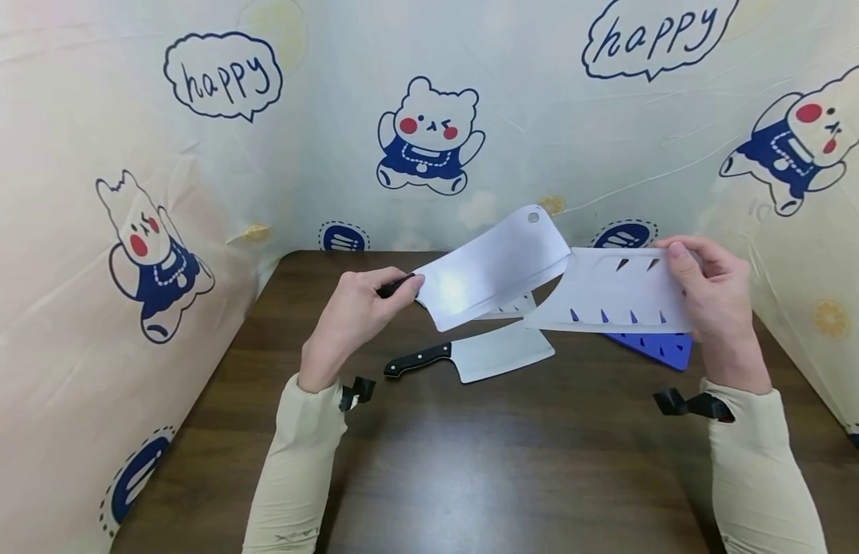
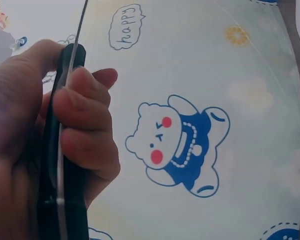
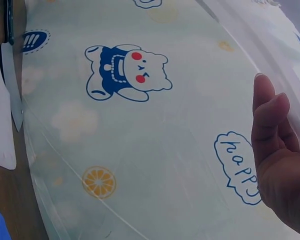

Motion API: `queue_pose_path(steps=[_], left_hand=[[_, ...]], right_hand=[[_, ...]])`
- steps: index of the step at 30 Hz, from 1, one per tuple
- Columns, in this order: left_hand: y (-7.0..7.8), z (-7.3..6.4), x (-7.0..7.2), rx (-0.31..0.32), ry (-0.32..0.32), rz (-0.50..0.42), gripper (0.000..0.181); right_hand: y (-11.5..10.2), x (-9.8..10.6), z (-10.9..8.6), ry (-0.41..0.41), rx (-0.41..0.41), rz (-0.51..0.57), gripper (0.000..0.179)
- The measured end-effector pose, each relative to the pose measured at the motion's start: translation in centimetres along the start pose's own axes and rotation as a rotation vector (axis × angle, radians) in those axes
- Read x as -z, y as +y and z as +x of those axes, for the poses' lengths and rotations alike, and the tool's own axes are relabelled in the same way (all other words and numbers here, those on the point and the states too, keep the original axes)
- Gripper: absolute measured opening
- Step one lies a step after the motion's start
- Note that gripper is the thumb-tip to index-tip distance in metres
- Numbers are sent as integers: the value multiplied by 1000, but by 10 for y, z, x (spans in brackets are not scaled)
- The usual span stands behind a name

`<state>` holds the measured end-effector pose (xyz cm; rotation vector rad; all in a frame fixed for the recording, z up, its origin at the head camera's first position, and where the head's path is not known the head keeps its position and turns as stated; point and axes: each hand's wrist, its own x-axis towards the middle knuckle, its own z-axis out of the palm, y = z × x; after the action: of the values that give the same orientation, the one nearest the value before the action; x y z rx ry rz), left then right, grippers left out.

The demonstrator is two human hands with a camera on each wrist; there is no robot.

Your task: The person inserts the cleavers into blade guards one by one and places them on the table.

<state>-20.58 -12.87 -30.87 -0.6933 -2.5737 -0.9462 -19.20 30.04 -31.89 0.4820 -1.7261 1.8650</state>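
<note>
My left hand grips the black handle of a cleaver, its fingers curled round it in the left wrist view. The broad blade is raised over the table, with a round hole near its far corner. My right hand pinches a white blade guard by its right end, thumb in front. This guard has small triangular slots and a curved left edge. In the head view the cleaver's tip meets the guard's upper left corner. In the right wrist view the guard stands at the upper right.
A second cleaver with a riveted black handle lies on the brown wooden table. Behind it lies another white guard, partly hidden by the raised blade. A blue guard lies under the raised white one. Printed cloth surrounds the table.
</note>
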Motion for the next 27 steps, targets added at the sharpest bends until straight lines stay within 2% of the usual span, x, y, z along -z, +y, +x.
queue_pose_path(steps=[3, 6, 8, 11, 15, 17, 21, 27], left_hand=[[2, -1, 4, 5, -43, -12, 32], [4, -4, 9, 7, -129, -10, 28], [6, -6, 12, 11, -192, -11, 26], [8, -10, 18, 42, -291, -10, 24], [11, -14, 25, 47, -376, 10, 25], [12, -14, 26, 19, -382, 18, 26], [11, -12, 23, -21, -351, 27, 24], [8, -10, 21, -53, -333, 50, 25]], right_hand=[[-1, 2, 0, 27, -8, 9, 18], [-2, 5, 1, 53, -26, 23, 18], [-1, 6, 1, 41, -24, 31, 17], [2, 6, 2, -25, -5, 34, 16], [6, 2, -1, -134, 3, 40, 15], [6, -1, -2, -157, -8, 38, 14], [8, -5, -3, -165, -26, 45, 14], [9, -6, -4, -168, -50, 39, 16]])
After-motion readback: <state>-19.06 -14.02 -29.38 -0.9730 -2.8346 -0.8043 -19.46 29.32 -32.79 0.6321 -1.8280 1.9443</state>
